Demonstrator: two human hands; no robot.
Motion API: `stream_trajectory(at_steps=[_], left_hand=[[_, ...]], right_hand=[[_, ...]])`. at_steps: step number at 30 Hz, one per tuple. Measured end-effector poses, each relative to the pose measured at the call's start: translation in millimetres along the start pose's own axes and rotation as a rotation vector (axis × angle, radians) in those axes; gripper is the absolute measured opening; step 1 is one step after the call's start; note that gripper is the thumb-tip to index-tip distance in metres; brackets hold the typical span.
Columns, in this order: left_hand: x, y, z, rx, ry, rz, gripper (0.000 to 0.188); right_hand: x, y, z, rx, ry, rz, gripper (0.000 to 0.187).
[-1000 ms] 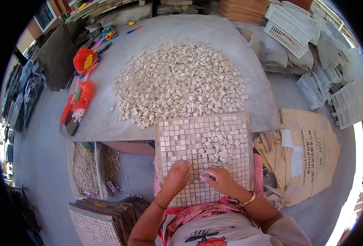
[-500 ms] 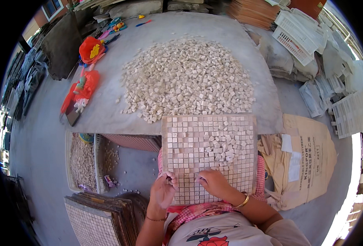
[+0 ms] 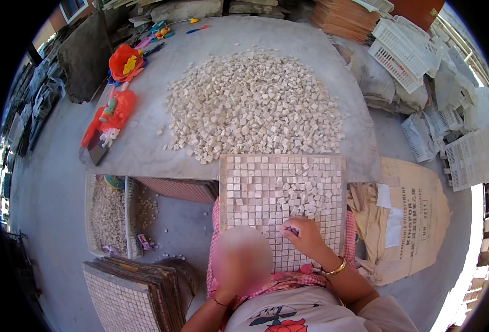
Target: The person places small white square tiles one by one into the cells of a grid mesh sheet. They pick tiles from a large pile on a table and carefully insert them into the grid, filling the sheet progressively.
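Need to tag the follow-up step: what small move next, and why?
Probably have the right hand slide a loose tile leftward into a gap: loose tiles lie just beyond that hand on the grid board, while its left half shows unfilled spots.

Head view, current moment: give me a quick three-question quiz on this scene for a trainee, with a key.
1. True or false: the heap of whitish mosaic cubes lies on the grey tabletop.
2. What is directly beneath the right hand? A) brown sack B) gridded board C) white plastic crate
3. Fill in: the gold bangle is on the person's ____ wrist.
Key: 1 true; 2 B; 3 right.
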State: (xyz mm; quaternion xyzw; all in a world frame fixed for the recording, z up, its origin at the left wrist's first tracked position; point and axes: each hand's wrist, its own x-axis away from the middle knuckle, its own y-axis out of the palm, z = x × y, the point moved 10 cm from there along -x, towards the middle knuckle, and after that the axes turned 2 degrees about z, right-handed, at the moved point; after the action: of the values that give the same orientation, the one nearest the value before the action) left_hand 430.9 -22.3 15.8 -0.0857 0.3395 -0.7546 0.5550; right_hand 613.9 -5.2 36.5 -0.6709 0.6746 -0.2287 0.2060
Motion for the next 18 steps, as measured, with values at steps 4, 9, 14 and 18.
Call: stream_trajectory(at_steps=[4, 9, 14, 18], left_hand=[[-17.4, 4.9, 22.5, -0.249, -0.009, -0.128, 0.041], [-3.3, 16.0, 38.6, -0.467, 0.253, -0.104, 0.057], [-8.9, 26.4, 38.0, -0.569, 0.219, -0.251, 0.057], [-19.4, -3.9, 62.1, -0.255, 0.343, -0.076, 0.048]], right_hand=[[15.8, -14.7, 14.0, -0.064, 0.055, -0.010, 0.010], [32.3, -15.6, 16.2, 0.021, 0.019, 0.028, 0.012], [37.4, 18.7, 0.7, 0.128, -0.151, -0.023, 0.019], [31.6, 37.7, -12.6, 0.185, -0.207, -0.066, 0.017]])
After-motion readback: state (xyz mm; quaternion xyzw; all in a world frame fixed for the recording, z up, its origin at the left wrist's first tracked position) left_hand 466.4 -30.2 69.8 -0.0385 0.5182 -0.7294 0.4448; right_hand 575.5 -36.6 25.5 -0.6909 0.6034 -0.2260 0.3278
